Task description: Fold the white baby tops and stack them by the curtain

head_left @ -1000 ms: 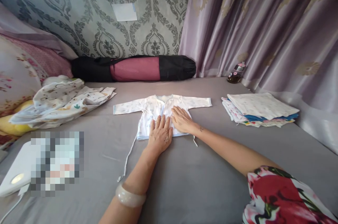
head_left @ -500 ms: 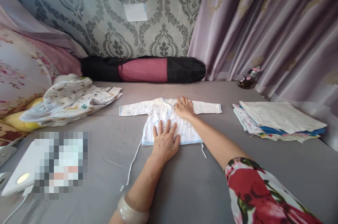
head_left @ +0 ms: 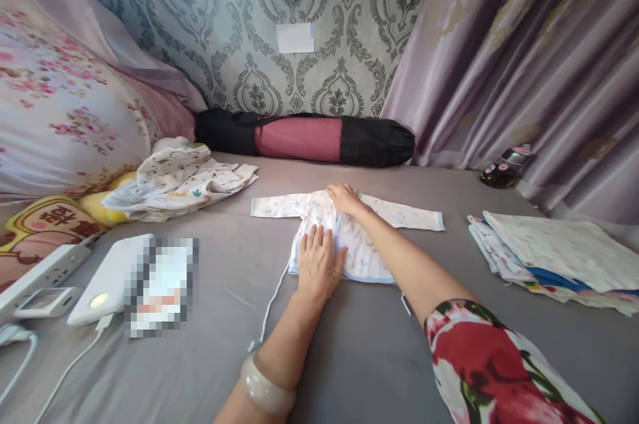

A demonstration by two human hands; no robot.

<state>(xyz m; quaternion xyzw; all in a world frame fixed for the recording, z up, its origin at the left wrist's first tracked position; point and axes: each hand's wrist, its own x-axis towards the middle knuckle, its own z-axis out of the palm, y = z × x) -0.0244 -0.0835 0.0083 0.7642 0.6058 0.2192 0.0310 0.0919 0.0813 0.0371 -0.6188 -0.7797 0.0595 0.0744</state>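
Observation:
A small white baby shirt (head_left: 369, 254) with pale blue trim lies spread out on the grey sheet, both sleeves stretched sideways. One white tie string trails from its lower left side, another from the lower right. My left hand (head_left: 320, 261) rests on the lower front of the shirt, palm down, fingers stretched out. Farther up, near the neckline, my right hand (head_left: 345, 199) lies on the fabric with its fingers extended. Neither hand grips the cloth visibly. The right hand and forearm cover part of the collar and front.
Folded cloths (head_left: 559, 244) are stacked at right, with a dark bottle (head_left: 504, 168) behind them. A rolled black and pink bag (head_left: 299, 138) lies along the wall. At left are a crumpled printed cloth (head_left: 182, 178), a white charging device (head_left: 112, 277) and a power strip (head_left: 44, 274).
The view has swung left, so everything appears farther right. My right hand has shifted across the shirt toward the neckline's middle. My left hand stays on the lower front.

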